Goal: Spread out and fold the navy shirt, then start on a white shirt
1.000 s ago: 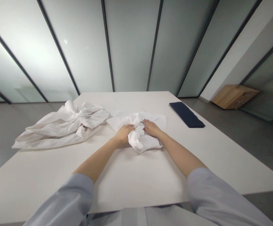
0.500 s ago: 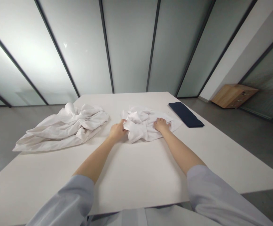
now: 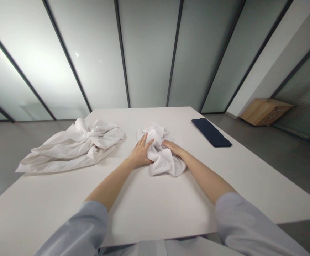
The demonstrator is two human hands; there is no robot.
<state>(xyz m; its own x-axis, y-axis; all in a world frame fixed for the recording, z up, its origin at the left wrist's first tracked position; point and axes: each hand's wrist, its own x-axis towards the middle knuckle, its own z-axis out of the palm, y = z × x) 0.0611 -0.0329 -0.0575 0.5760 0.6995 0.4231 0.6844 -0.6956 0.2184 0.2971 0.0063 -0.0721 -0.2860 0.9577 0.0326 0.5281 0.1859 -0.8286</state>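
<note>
A small crumpled white cloth [image 3: 162,156] lies bunched in the middle of the white table [image 3: 149,209]. My left hand [image 3: 141,153] rests on its left side with the fingers stretched out and slightly apart. My right hand [image 3: 172,147] lies on the cloth's right side, fingers pointing left toward the left hand and pressing into the folds; whether they pinch the fabric is hidden.
A larger heap of white fabric [image 3: 72,145] lies at the left of the table, reaching its left edge. A folded dark blue cloth [image 3: 211,132] sits at the far right. A wooden cabinet [image 3: 266,111] stands on the floor by the right wall.
The cloth was spread wider half a second ago; both hands have drawn together and bunched it into a smaller heap. My left hand's fingers have opened out.
</note>
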